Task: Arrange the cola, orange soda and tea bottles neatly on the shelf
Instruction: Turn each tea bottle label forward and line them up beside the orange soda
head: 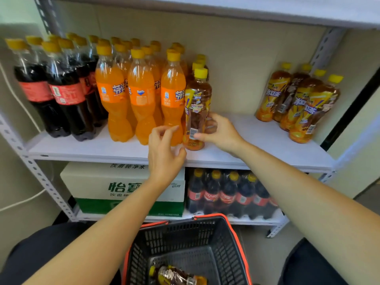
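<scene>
The white shelf (257,149) carries three blocks: cola bottles (61,89) at the far left, orange soda bottles (139,91) packed beside them, and a slanting cluster of tea bottles (298,101) at the far right. A broad bare stretch of shelf is left between the soda and that cluster. A front tea bottle (196,112), upright and touching the rightmost soda, is gripped low on its right side by the right hand (222,132), fingers curled round it. The left hand (164,153) is held half open just beside its base, fingertips loosely bent; contact cannot be told. Below, a black basket (232,254) with one lying tea bottle (176,277) is seen.
</scene>
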